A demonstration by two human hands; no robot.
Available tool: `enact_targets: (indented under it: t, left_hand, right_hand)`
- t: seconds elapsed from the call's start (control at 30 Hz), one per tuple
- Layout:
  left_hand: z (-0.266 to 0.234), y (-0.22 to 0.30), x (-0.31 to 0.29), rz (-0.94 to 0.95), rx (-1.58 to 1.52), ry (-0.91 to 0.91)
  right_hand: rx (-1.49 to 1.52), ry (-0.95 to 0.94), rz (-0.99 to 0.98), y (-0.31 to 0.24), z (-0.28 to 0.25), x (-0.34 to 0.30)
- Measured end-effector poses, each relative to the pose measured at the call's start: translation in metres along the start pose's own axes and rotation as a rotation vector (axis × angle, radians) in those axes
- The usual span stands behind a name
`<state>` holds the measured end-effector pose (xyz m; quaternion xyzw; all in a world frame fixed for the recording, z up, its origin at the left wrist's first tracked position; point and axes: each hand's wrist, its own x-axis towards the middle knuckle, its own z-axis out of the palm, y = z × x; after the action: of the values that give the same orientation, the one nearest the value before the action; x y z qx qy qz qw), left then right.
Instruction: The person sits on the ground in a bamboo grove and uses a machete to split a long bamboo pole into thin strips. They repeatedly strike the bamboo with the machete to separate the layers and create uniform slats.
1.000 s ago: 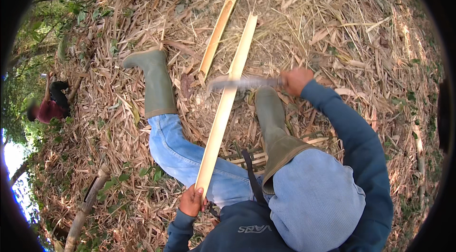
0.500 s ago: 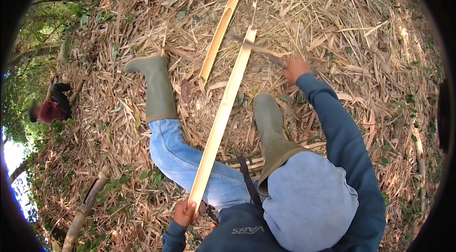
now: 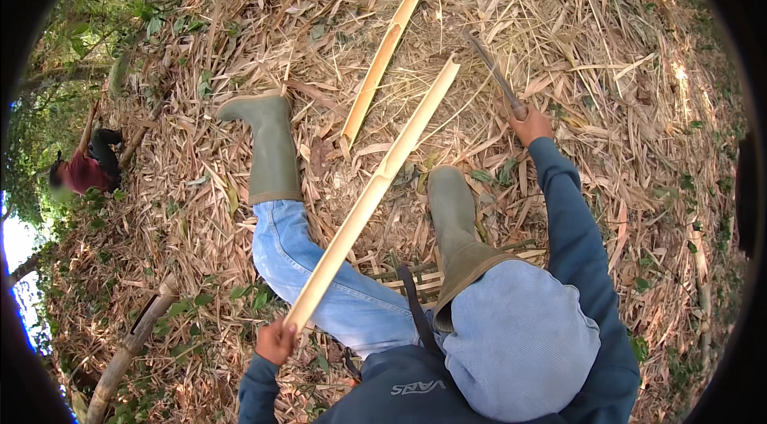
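My left hand [image 3: 276, 342] is closed around the near end of a split bamboo strip [image 3: 351, 226], pale and hollowed on its inner side. The strip slants over my left thigh, and its far end lies ahead, beyond my right boot. Out to the right, my right hand [image 3: 531, 126] grips the handle of a machete [image 3: 498, 77]. The dark blade points forward and left, apart from the strip's far end. A second split bamboo piece [image 3: 387, 45] rests on the ground farther ahead, beyond the first one.
Dry leaves and shavings [image 3: 575, 208] cover the ground. My rubber boots [image 3: 274, 148] and bent legs frame the strip. Bamboo strips [image 3: 431, 280] lie beneath my legs. A cut pole [image 3: 132, 348] is at lower left. Another person [image 3: 84, 172] in dark red sits at far left.
My left hand has moved left with the bamboo strip, whose far end has swung right. The machete has moved right, off the strip's far end, and its blade now points more forward.
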<state>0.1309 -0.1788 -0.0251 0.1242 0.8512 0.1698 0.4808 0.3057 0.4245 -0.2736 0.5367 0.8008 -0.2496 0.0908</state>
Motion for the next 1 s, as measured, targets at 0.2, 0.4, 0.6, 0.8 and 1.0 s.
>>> enact_targets:
  t: [0.2,0.4,0.6,0.8,1.0]
  left_hand:
    - [-0.085,0.029,0.044,0.397,0.66,0.204]
    - [-0.161,0.11,0.062,0.514,1.118,0.376]
    - [-0.167,0.203,0.099,0.932,0.955,1.16]
    - [0.014,0.22,0.203,0.791,-0.242,0.471]
    - [0.158,0.29,0.247,0.432,-0.979,-0.308]
  right_hand:
    - [-0.011,0.309,-0.843,-0.075,-0.014,-0.049]
    - [-0.072,-0.053,-1.115,-0.085,-0.003,-0.034]
    - [0.297,0.173,-0.718,-0.058,-0.013,-0.059]
    - [0.932,-0.201,-0.081,-0.081,-0.035,-0.074]
    - [1.272,-0.173,0.026,-0.131,-0.035,-0.028]
